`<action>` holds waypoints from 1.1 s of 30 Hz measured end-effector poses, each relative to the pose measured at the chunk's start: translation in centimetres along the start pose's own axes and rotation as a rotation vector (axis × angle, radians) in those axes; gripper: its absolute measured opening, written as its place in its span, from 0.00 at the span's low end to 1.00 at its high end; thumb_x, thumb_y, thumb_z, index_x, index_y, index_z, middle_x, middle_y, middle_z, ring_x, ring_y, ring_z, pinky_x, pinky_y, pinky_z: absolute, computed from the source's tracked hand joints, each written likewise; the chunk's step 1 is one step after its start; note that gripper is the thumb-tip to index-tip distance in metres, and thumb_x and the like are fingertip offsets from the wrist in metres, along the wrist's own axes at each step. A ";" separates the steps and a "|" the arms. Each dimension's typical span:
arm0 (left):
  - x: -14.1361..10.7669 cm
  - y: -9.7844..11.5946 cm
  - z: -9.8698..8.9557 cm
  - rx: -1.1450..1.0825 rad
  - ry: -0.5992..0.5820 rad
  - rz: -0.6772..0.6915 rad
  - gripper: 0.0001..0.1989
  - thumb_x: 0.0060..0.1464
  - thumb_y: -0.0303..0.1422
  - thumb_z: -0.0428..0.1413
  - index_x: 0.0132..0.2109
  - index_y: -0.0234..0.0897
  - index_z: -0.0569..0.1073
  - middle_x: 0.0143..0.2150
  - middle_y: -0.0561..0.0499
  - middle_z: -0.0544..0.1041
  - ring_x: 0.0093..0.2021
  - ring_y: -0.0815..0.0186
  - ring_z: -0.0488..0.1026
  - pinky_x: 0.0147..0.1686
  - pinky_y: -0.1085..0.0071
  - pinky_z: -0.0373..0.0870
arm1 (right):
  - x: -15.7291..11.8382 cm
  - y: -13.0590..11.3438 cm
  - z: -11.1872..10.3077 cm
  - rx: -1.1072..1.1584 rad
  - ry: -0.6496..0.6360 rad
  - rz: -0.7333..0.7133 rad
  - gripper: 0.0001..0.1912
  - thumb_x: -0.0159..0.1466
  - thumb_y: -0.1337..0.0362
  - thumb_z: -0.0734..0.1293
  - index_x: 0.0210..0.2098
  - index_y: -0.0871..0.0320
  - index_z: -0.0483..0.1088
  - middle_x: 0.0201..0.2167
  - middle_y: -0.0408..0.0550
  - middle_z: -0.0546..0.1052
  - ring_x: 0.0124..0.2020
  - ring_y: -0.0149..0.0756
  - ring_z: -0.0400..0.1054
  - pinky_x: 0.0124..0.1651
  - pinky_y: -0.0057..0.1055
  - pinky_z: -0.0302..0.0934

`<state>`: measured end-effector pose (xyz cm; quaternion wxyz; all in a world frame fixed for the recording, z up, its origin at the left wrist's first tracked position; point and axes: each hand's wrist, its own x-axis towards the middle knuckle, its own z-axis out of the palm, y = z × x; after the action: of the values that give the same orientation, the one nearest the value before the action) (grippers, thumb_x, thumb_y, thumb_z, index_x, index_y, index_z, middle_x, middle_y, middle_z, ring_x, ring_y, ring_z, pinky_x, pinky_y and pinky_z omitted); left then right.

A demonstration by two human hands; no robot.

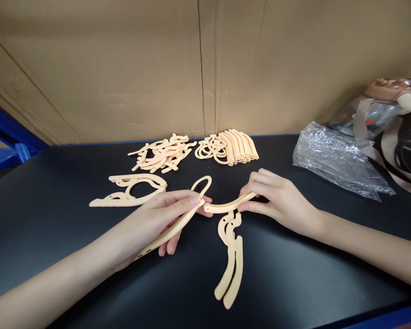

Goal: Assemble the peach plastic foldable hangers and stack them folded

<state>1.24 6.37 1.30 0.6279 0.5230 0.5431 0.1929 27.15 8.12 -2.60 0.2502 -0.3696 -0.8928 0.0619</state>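
Note:
Cream plastic parts of folding clothes hangers lie about both hands. My left hand [171, 210] is closed on a hanger arm with a hook [205, 179] at its upper end; the arm slants down under the palm. My right hand [272, 194] pinches a second curved hanger arm [226, 208], whose holed end points at the joint in my left hand. The two ends are very near each other; whether they touch I cannot tell. Just below lie two notched hanger pieces [233, 260] side by side. A folded hanger [132, 201] rests beyond my left forearm.
Behind the hands are a loose pile of small hanger pieces [166, 153], several hooks [210, 148] and a stack of curved arms [239, 145]. Crumpled clear plastic bags [335, 157] and a strapped bottle [376, 109] stand right. Cardboard [130, 68] backs the black table [294, 283].

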 end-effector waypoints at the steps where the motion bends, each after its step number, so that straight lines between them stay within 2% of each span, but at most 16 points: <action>1: 0.0 0.1 0.0 0.011 -0.019 -0.007 0.18 0.56 0.47 0.55 0.44 0.38 0.76 0.14 0.58 0.67 0.11 0.75 0.59 0.11 0.83 0.53 | 0.0 0.0 0.0 0.004 -0.009 -0.008 0.15 0.66 0.51 0.63 0.37 0.57 0.72 0.31 0.45 0.71 0.33 0.33 0.62 0.35 0.29 0.56; 5: 0.0 0.2 0.2 0.053 -0.064 -0.048 0.17 0.58 0.46 0.54 0.42 0.37 0.77 0.12 0.57 0.65 0.11 0.76 0.58 0.13 0.84 0.51 | 0.0 0.2 0.0 0.003 -0.012 -0.030 0.14 0.66 0.53 0.63 0.38 0.56 0.74 0.32 0.45 0.72 0.34 0.33 0.63 0.38 0.31 0.58; 8: 0.1 0.0 0.1 0.014 -0.089 -0.014 0.16 0.57 0.44 0.56 0.44 0.38 0.77 0.15 0.56 0.69 0.16 0.73 0.65 0.16 0.83 0.60 | 0.0 0.3 0.1 -0.001 -0.008 -0.037 0.14 0.66 0.52 0.63 0.37 0.56 0.74 0.32 0.45 0.73 0.33 0.33 0.63 0.38 0.32 0.57; 11: 0.3 -0.2 0.0 -0.033 -0.121 0.028 0.13 0.56 0.42 0.58 0.42 0.38 0.78 0.20 0.54 0.73 0.22 0.72 0.69 0.21 0.82 0.66 | 0.0 0.3 0.1 -0.013 -0.008 -0.038 0.15 0.66 0.52 0.63 0.36 0.56 0.74 0.31 0.45 0.73 0.33 0.33 0.63 0.37 0.32 0.56; 17: 0.6 -0.3 -0.2 -0.053 -0.126 0.006 0.15 0.57 0.43 0.57 0.44 0.38 0.78 0.19 0.56 0.72 0.17 0.74 0.66 0.17 0.83 0.63 | 0.0 0.2 0.1 0.009 -0.019 -0.020 0.15 0.66 0.53 0.63 0.36 0.57 0.73 0.30 0.45 0.71 0.32 0.33 0.61 0.36 0.31 0.54; 22: 0.4 -0.2 -0.1 -0.030 -0.158 0.021 0.14 0.58 0.42 0.56 0.46 0.38 0.76 0.21 0.56 0.72 0.19 0.74 0.68 0.17 0.84 0.62 | 0.0 0.1 0.0 0.019 -0.007 -0.045 0.13 0.66 0.54 0.64 0.36 0.58 0.73 0.30 0.45 0.72 0.32 0.33 0.61 0.36 0.31 0.54; 28: 0.2 -0.1 -0.1 -0.019 -0.248 0.062 0.10 0.58 0.39 0.57 0.39 0.36 0.74 0.25 0.56 0.73 0.26 0.73 0.71 0.25 0.83 0.68 | -0.2 0.0 0.0 -0.050 0.049 -0.088 0.12 0.66 0.55 0.65 0.35 0.57 0.73 0.30 0.43 0.73 0.31 0.31 0.61 0.35 0.32 0.50; 33: 0.2 -0.3 0.2 0.018 -0.211 0.070 0.13 0.56 0.42 0.58 0.37 0.36 0.70 0.24 0.56 0.73 0.25 0.73 0.68 0.23 0.81 0.68 | -0.2 -0.1 0.1 -0.067 0.053 -0.118 0.12 0.65 0.55 0.65 0.35 0.58 0.72 0.30 0.42 0.73 0.31 0.31 0.61 0.35 0.31 0.50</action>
<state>1.38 6.32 0.88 0.6695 0.5648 0.4573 0.1537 27.22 7.92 -2.75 0.2646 -0.3261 -0.9075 0.0075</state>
